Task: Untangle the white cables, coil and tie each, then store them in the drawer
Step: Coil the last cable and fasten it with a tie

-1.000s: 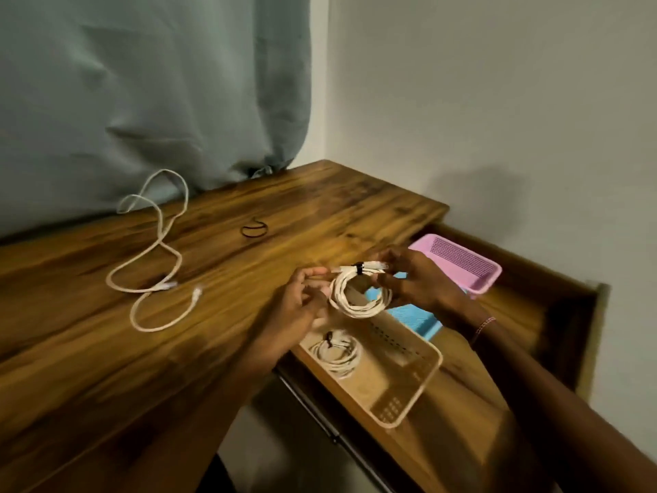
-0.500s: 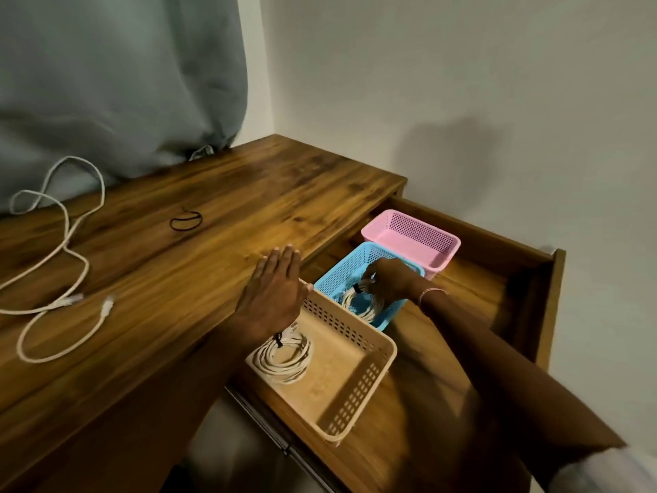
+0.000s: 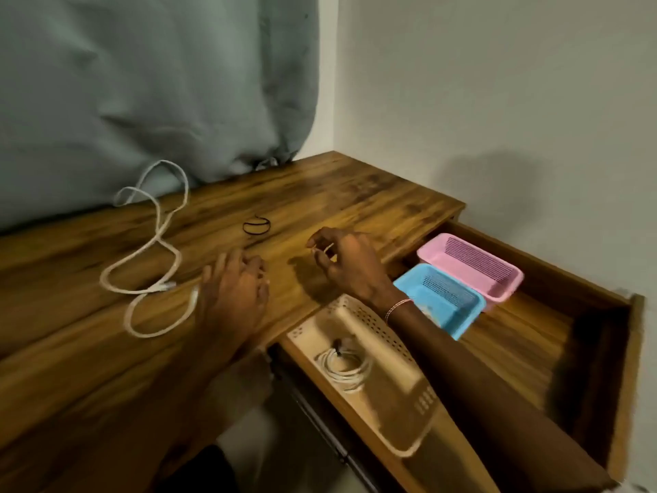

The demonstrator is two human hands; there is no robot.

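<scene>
The loose white cable (image 3: 149, 268) is lying on the bench (image 3: 320, 193), touching the empty, relaxed left hand (image 3: 236, 297). The right hand (image 3: 346, 265) is hovering empty, fingers curled. A tied coil (image 3: 345, 364) is sitting in the drawer's beige basket (image 3: 398, 414).

Home rm, prob bedroom/study: wood desk (image 3: 320, 193) w/ open drawer (image 3: 533, 336), curtain (image 3: 142, 94), plain wall (image 3: 497, 83).
</scene>
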